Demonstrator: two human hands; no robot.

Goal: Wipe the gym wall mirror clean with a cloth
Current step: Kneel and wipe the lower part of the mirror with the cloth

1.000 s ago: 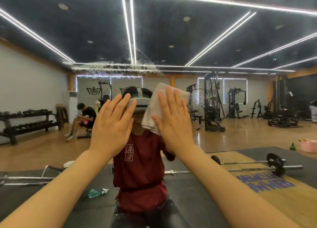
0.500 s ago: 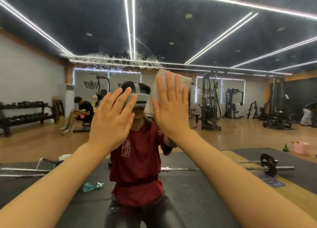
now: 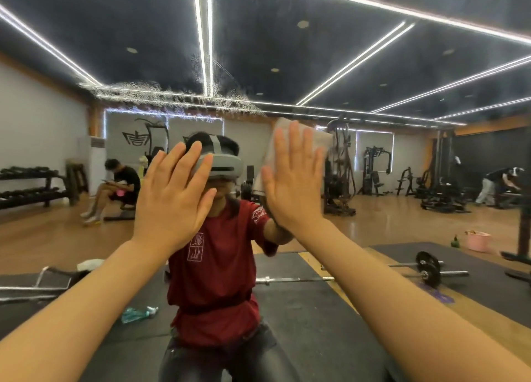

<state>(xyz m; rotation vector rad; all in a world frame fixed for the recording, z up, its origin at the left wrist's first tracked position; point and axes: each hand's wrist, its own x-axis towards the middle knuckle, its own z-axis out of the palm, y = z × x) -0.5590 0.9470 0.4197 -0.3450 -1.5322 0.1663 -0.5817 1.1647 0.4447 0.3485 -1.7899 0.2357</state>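
From the head view, your right hand (image 3: 293, 177) lies flat with straight fingers, pressing the white cloth (image 3: 301, 140) against the mirror (image 3: 373, 65). Your left hand (image 3: 172, 197) is spread flat on the glass just left. Droplets (image 3: 161, 94) streak above.

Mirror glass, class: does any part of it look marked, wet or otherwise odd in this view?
Yes. A band of droplets or spray residue streaks the mirror above both hands, blurring the reflected ceiling lights. The right hand presses the cloth flat below that band; the left hand lies flat, bare.
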